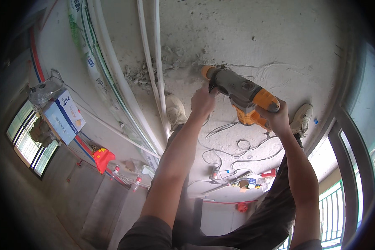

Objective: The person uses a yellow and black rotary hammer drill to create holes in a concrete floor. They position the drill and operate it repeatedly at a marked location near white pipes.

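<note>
An orange-and-grey rotary hammer [237,85] lies across the upper middle of the head view, its orange front collar toward the left. My left hand [203,101] is closed around the side handle near that front end. At the rear my right hand [276,118] wraps the grip, below the orange back housing. Whatever bit it carries cannot be made out in the dusty area ahead of the collar. Broken concrete rubble [141,76] lies left of the tool, beside a rough line chipped into the grey floor [296,33].
Long white pipes [158,54] and a plastic-wrapped pipe bundle [99,79] run along my left. A grey cable [241,155] loops between my shoes. Farther left are a blue-and-white box [62,121], a red bag [103,159] and plastic bottles [136,183]. A metal door frame [350,137] stands right.
</note>
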`<action>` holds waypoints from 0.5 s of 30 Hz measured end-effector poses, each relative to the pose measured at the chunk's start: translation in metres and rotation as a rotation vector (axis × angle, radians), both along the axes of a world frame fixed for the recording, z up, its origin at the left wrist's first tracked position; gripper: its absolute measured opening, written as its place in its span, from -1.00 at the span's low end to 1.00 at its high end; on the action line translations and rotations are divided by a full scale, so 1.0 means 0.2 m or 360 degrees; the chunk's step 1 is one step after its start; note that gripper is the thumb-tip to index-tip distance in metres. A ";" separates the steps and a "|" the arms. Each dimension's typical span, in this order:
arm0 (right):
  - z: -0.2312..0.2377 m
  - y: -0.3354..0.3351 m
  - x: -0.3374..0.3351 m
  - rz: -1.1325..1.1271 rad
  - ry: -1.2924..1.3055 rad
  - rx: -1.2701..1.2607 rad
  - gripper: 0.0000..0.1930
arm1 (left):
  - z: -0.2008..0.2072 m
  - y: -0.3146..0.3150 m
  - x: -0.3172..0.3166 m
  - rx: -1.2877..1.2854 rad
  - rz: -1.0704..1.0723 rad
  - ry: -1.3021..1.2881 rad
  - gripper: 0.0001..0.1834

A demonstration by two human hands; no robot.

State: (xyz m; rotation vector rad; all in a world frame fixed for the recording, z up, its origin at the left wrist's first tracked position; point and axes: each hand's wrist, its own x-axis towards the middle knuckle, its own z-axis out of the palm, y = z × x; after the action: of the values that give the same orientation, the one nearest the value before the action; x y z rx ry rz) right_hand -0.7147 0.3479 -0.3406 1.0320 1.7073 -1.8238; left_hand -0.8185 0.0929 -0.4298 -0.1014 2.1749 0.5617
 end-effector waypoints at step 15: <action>0.34 -0.26 0.16 -0.0117 -0.0326 -0.0035 -0.60 | 0.21 -0.13 0.03 0.0005 -0.0210 -0.0136 -0.61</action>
State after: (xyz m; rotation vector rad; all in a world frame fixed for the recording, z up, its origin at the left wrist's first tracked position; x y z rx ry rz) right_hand -0.6835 0.2956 -0.2727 1.2407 1.5437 -1.7108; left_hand -0.8122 0.0675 -0.3874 0.0195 2.0799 0.4774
